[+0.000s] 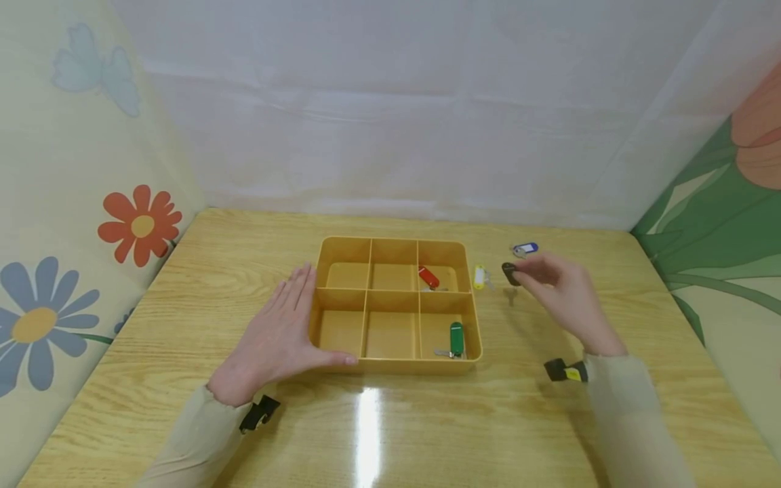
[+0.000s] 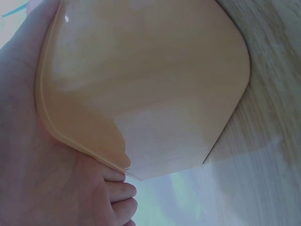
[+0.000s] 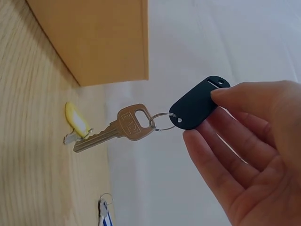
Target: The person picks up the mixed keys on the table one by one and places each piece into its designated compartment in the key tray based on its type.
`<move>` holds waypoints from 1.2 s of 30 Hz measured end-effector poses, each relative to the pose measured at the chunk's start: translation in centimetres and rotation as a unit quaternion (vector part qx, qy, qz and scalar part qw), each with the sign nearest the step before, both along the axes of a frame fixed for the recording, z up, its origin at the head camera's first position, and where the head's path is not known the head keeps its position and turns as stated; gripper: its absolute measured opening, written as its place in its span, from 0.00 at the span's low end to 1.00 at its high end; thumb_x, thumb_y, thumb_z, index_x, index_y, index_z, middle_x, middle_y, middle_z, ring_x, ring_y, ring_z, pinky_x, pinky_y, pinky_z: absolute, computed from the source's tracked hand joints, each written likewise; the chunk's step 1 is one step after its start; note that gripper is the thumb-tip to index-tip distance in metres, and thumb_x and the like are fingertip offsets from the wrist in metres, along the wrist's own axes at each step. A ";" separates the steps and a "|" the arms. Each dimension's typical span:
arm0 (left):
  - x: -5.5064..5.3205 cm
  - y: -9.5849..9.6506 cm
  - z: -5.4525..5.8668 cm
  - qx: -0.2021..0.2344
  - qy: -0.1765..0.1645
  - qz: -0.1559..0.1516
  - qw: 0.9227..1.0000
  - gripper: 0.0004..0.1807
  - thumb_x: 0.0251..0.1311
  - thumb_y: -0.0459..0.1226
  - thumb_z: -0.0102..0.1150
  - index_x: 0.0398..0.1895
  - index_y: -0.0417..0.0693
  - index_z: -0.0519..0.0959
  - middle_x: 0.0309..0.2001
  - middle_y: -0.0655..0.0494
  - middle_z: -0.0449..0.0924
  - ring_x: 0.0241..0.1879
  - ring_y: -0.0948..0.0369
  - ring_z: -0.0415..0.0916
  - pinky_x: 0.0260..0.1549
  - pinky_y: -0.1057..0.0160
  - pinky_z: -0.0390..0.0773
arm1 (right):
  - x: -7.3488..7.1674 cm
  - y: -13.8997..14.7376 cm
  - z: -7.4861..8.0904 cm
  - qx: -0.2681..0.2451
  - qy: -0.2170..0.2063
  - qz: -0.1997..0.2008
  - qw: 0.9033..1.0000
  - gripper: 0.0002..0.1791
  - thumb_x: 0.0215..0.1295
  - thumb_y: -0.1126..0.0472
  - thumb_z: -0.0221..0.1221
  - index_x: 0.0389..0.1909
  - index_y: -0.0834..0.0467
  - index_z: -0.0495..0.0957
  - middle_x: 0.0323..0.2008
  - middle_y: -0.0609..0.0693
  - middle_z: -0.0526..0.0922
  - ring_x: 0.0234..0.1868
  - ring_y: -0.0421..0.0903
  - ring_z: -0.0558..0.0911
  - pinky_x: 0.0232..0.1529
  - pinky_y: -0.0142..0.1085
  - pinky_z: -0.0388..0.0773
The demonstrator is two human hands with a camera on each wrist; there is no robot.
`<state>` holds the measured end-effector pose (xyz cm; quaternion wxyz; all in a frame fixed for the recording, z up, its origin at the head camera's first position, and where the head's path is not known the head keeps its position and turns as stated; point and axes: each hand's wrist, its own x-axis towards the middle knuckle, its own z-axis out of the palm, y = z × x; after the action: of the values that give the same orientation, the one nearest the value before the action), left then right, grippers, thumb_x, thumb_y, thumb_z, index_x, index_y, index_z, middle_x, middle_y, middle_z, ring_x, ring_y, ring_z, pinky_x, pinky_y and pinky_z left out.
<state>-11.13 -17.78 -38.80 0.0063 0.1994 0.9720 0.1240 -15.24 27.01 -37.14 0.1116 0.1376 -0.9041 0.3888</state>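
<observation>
My right hand (image 1: 558,291) pinches a black key tag (image 3: 200,103) between thumb and fingers, above the table right of the box. From its ring hangs a brass-coloured key (image 3: 134,122). My left hand (image 1: 281,332) lies along the left side of a yellow six-compartment box (image 1: 396,366), fingers straight and thumb over the front rim. A red key tag (image 1: 429,276) with a key lies in the back right compartment. The front right compartment holds a green key tag (image 1: 457,339) with its key. The other compartments show bare floors.
Just right of the box lies a yellow key tag (image 1: 479,277) with a key. Farther back and right is a blue key tag (image 1: 526,248) with its key. A white cloth (image 1: 390,135) hangs behind the wooden table (image 1: 427,420), with flower-printed panels on both sides.
</observation>
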 end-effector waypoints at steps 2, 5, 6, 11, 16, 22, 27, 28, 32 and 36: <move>0.0 0.0 0.0 0.000 0.000 0.000 1.000 0.82 0.38 0.85 0.50 0.80 0.42 0.25 0.80 0.44 0.24 0.79 0.50 0.27 0.76 0.47 0.39 | -0.1 -0.3 0.2 -0.001 0.001 0.000 1.000 0.09 0.71 0.62 0.64 0.49 0.59 0.83 0.46 0.51 0.87 0.45 0.48 0.85 0.46 0.23 0.79; 0.0 0.0 0.0 -0.001 0.001 -0.001 1.000 0.82 0.38 0.85 0.50 0.80 0.42 0.26 0.80 0.44 0.25 0.79 0.50 0.27 0.76 0.47 0.39 | -0.3 -0.7 0.6 -0.008 0.007 0.002 1.000 0.09 0.72 0.62 0.64 0.49 0.60 0.82 0.47 0.52 0.86 0.46 0.48 0.85 0.47 0.24 0.79; 0.0 0.0 0.0 -0.001 0.001 0.000 1.000 0.82 0.38 0.85 0.50 0.80 0.42 0.26 0.80 0.44 0.25 0.79 0.50 0.27 0.76 0.47 0.39 | -0.4 -0.8 0.6 -0.010 0.009 0.002 1.000 0.09 0.71 0.63 0.64 0.49 0.60 0.82 0.46 0.52 0.86 0.46 0.48 0.85 0.47 0.24 0.79; 0.0 0.0 0.0 -0.001 0.002 -0.001 1.000 0.82 0.38 0.85 0.50 0.80 0.42 0.26 0.80 0.44 0.25 0.79 0.50 0.27 0.76 0.47 0.39 | -0.7 -1.3 1.0 -0.022 0.026 0.008 0.999 0.11 0.69 0.67 0.65 0.50 0.62 0.81 0.45 0.52 0.86 0.45 0.47 0.85 0.48 0.26 0.80; 0.0 0.0 -0.1 0.000 0.003 0.000 1.000 0.82 0.38 0.85 0.50 0.80 0.43 0.25 0.80 0.44 0.24 0.79 0.50 0.27 0.76 0.47 0.39 | -0.7 -1.6 1.3 -0.023 0.027 0.006 0.999 0.11 0.69 0.68 0.65 0.51 0.62 0.81 0.45 0.52 0.86 0.45 0.46 0.85 0.48 0.25 0.80; 0.0 0.0 -0.2 -0.001 0.006 0.000 1.000 0.82 0.38 0.85 0.49 0.80 0.42 0.26 0.80 0.44 0.24 0.79 0.49 0.29 0.76 0.47 0.39 | -0.7 -1.8 1.6 -0.024 0.018 0.000 1.000 0.11 0.70 0.66 0.65 0.51 0.62 0.80 0.45 0.52 0.86 0.45 0.46 0.84 0.48 0.24 0.79; 0.0 0.0 -0.2 0.001 0.007 0.000 1.000 0.81 0.38 0.85 0.50 0.80 0.43 0.25 0.81 0.45 0.24 0.79 0.48 0.29 0.76 0.47 0.40 | -0.8 -2.1 1.8 -0.026 0.019 -0.001 0.999 0.11 0.70 0.65 0.64 0.51 0.61 0.80 0.45 0.52 0.86 0.45 0.46 0.84 0.48 0.25 0.80; 0.0 0.0 -0.1 0.002 0.006 0.000 1.000 0.81 0.39 0.85 0.50 0.80 0.43 0.25 0.81 0.45 0.24 0.79 0.49 0.29 0.76 0.47 0.39 | -0.8 -2.1 1.8 -0.026 0.020 -0.001 0.999 0.11 0.70 0.65 0.64 0.51 0.61 0.80 0.45 0.52 0.86 0.45 0.45 0.84 0.48 0.26 0.80; 0.1 0.0 -0.1 0.003 0.005 0.001 1.000 0.81 0.38 0.85 0.50 0.80 0.43 0.25 0.81 0.45 0.24 0.79 0.50 0.27 0.76 0.47 0.40 | -0.9 -2.2 1.8 -0.028 0.021 0.000 0.999 0.11 0.70 0.66 0.64 0.50 0.61 0.80 0.44 0.52 0.86 0.45 0.45 0.84 0.48 0.26 0.80; 0.1 0.0 -0.1 0.005 0.004 0.002 1.000 0.82 0.38 0.85 0.51 0.80 0.44 0.25 0.81 0.45 0.24 0.79 0.50 0.28 0.76 0.47 0.40 | -1.0 -2.3 1.8 -0.027 0.024 -0.001 0.999 0.11 0.69 0.66 0.65 0.50 0.62 0.80 0.44 0.52 0.86 0.45 0.45 0.84 0.47 0.25 0.80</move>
<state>-11.08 -17.80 -38.87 0.0008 0.1985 0.9717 0.1283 -16.21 24.67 -35.30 0.1371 0.1424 -0.8907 0.4094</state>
